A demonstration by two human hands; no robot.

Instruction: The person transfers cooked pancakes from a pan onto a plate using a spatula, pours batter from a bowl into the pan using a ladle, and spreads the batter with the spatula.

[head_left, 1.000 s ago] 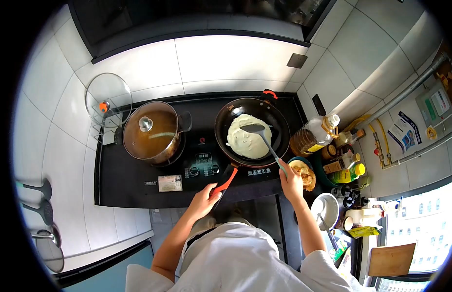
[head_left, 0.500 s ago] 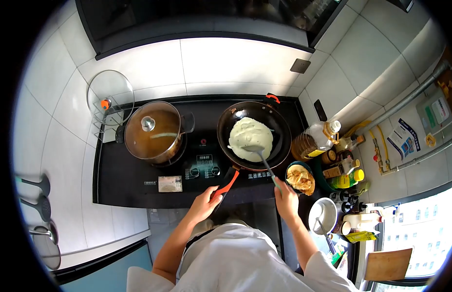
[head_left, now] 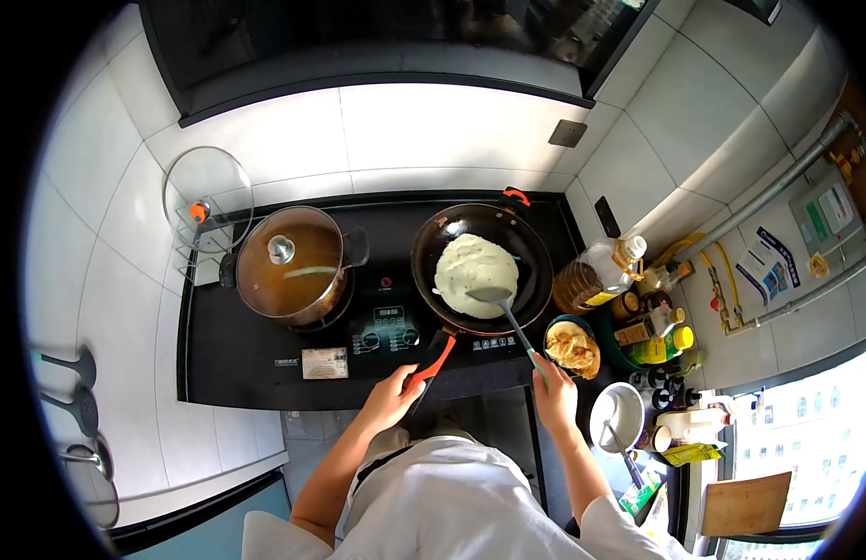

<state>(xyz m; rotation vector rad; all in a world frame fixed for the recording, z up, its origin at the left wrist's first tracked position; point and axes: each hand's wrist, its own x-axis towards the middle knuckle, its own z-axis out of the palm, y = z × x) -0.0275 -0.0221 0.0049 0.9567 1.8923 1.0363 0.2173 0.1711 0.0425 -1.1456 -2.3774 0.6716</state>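
A black wok (head_left: pixel 536 252) stands on the right side of the dark cooktop (head_left: pixel 237 359). Pale batter (head_left: pixel 475 266) with small green flecks lies spread in it. My left hand (head_left: pixel 388 397) is closed round the red and black wok handle (head_left: pixel 435 359). In my right hand (head_left: pixel 554 397) is the grip of a grey spatula (head_left: pixel 490 294), whose blade rests on the lower right part of the batter. Just right of the wok, a bowl (head_left: pixel 573 347) of golden-brown food stands near my right hand.
A lidded glass pot (head_left: pixel 293 266) of brown liquid sits at the left. Behind it a glass lid (head_left: pixel 207 198) leans in a rack. An oil bottle (head_left: pixel 601 275) and several condiments stand right of the wok. A metal pan (head_left: pixel 617 417) lies nearer the front right.
The spatula blade has moved from the batter's upper middle to its lower right edge, with my right hand shifting down. My left hand stays on the wok handle. The view has shifted slightly.
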